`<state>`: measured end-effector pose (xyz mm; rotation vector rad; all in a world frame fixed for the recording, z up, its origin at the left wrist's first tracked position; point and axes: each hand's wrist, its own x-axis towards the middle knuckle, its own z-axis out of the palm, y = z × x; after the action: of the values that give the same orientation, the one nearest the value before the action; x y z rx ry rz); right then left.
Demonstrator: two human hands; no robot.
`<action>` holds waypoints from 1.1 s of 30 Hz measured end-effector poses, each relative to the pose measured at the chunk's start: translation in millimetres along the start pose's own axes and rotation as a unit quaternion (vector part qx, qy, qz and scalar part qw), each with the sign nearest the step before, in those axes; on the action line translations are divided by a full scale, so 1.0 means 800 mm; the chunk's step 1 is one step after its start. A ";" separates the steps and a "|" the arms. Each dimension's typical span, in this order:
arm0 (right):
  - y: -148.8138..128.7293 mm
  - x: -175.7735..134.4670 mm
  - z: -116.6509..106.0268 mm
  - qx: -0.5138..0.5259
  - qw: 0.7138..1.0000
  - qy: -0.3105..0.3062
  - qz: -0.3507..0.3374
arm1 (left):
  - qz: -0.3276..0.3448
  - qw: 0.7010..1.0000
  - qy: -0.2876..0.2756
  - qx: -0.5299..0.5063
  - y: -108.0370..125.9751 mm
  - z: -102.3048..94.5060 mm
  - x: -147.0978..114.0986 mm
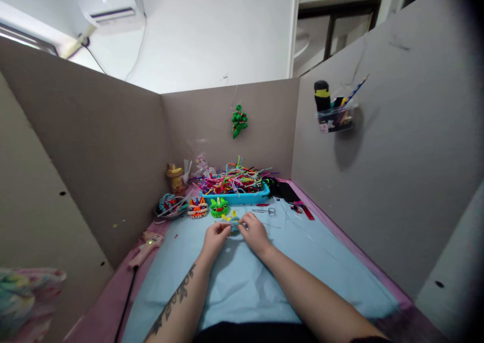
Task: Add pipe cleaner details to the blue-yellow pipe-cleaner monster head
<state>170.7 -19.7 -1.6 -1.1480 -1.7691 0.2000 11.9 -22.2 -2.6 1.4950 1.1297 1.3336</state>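
Between my two hands is a small blue pipe-cleaner figure [235, 227] with yellow tips at its top. My left hand [218, 233] pinches it from the left, and my right hand [253, 232] pinches it from the right. Fingers cover part of the figure, so its finer detail is hidden. Just beyond stand a green pipe-cleaner figure [220, 208] and an orange and peach pipe-cleaner figure [197, 208]. Scissors [269, 212] lie flat on the blue cloth, past my right hand.
A blue tray [234, 198] heaped with colourful pipe cleaners stands at the back. To the left are a dark bowl [170, 215] of pieces, a drink cup [175, 178] and a corded glue gun [145, 249]. Grey panels enclose the table; a clear holder [336, 120] hangs right.
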 end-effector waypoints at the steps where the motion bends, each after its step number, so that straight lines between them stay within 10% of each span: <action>1: -0.001 0.000 -0.001 -0.003 1.000 -0.001 -0.003 | -0.001 1.000 0.002 0.000 0.001 0.000 -0.001; 33: -0.007 -0.004 0.007 0.045 0.995 -0.057 -0.069 | 0.028 0.999 0.021 -0.032 0.010 0.003 -0.001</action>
<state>163.4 -23.2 -3.0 -0.9625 -1.9133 0.2640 14.9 -25.4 4.6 1.4673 1.0696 1.4324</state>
